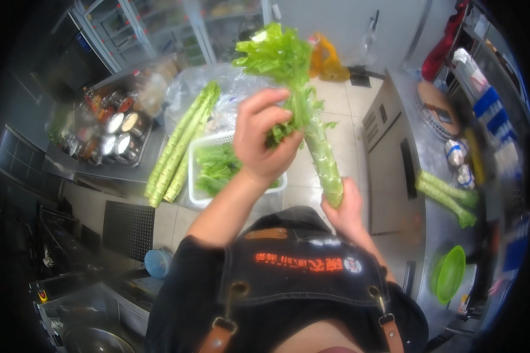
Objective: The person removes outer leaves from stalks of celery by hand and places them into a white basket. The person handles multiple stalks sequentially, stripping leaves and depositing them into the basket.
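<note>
A celtuce stem with a leafy top [320, 150] is held up before me, tilted. My right hand [346, 207] grips its thick base. My left hand [267, 137] is curled around leaves on the stem's upper part, just below the bright leafy crown. Left of it, a white plastic basket [194, 176] holds green leaves, partly hidden by my left forearm. Several celtuce stems stripped of most leaves [176, 150] lie side by side left of the basket, partly on a clear plastic bag [234, 79].
Metal containers [123, 128] crowd a tray on the left counter. The steel counter at right [406, 110] bears more celtuce stems [446, 194], a green plastic basket [449, 274], a round wooden board [437, 106] and wrapped bundles [457, 154]. A blue bucket [158, 263] stands lower left.
</note>
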`<action>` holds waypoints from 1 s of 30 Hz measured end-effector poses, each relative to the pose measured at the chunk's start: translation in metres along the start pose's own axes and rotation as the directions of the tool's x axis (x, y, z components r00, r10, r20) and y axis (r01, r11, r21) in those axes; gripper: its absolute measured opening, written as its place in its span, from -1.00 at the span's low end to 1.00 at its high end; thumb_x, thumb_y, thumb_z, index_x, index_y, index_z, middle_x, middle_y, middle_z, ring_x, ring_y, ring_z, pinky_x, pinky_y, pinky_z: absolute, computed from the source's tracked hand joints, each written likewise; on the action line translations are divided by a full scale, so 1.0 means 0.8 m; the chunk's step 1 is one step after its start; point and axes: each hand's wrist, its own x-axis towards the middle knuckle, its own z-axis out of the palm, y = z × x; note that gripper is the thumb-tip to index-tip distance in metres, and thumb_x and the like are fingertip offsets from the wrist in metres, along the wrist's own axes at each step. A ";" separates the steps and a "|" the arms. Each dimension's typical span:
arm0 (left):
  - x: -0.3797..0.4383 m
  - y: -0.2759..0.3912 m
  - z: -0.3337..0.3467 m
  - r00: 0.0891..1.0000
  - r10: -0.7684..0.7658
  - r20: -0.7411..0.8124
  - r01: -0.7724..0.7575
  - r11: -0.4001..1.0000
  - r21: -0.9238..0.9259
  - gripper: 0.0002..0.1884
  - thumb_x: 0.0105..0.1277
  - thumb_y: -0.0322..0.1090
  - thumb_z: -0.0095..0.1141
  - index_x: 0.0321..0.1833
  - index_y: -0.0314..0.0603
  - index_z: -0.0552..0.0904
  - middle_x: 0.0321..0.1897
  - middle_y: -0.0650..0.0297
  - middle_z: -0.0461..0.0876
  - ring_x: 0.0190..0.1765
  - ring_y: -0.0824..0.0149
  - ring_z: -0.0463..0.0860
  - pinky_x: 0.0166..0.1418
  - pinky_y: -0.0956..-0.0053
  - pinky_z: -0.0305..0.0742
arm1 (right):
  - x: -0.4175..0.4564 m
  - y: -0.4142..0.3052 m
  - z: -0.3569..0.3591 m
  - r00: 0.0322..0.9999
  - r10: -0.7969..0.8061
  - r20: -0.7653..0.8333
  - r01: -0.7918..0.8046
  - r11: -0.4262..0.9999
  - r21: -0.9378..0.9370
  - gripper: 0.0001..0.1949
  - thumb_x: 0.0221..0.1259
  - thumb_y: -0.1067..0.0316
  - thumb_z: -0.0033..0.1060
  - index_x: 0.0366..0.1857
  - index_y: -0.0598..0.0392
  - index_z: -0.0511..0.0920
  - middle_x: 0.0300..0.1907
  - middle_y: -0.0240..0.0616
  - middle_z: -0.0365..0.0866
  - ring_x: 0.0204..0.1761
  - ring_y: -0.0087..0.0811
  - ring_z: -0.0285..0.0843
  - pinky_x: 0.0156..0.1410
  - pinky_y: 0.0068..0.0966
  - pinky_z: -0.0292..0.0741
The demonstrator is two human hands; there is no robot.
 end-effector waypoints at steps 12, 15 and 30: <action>-0.067 -0.005 -0.055 0.856 0.183 0.484 -0.138 0.982 -0.128 -0.66 -0.11 -0.68 0.12 -0.21 -0.22 0.63 -0.32 0.16 0.64 -0.41 0.22 0.60 -0.39 0.34 0.50 | 0.001 0.014 0.009 0.909 0.382 0.164 -0.411 0.885 0.218 -0.69 0.01 0.42 0.30 -0.16 0.17 0.44 -0.36 -0.14 0.58 -0.32 -0.37 0.57 -0.16 -0.42 0.51; -0.102 -0.066 -0.085 0.833 -0.146 0.534 0.069 0.985 0.161 -0.79 0.04 -0.55 0.12 -0.24 -0.15 0.59 -0.35 0.17 0.57 -0.30 0.16 0.59 -0.34 0.40 0.47 | 0.005 0.021 -0.010 0.847 0.493 0.197 -0.527 0.828 0.193 -0.69 0.00 0.49 0.22 -0.13 0.18 0.45 -0.34 -0.32 0.56 -0.28 -0.50 0.49 -0.13 -0.53 0.47; -0.216 -0.147 -0.224 -0.451 -0.674 0.585 -0.075 0.682 0.728 -0.32 0.26 0.05 0.18 0.38 -0.10 0.35 0.34 0.00 0.31 0.42 0.02 0.27 0.40 0.01 0.19 | -0.038 0.012 0.006 0.789 0.527 0.315 -0.536 0.841 -0.064 -0.51 0.03 0.28 0.37 0.03 0.17 0.38 -0.25 0.07 0.63 -0.21 0.01 0.65 -0.08 -0.26 0.53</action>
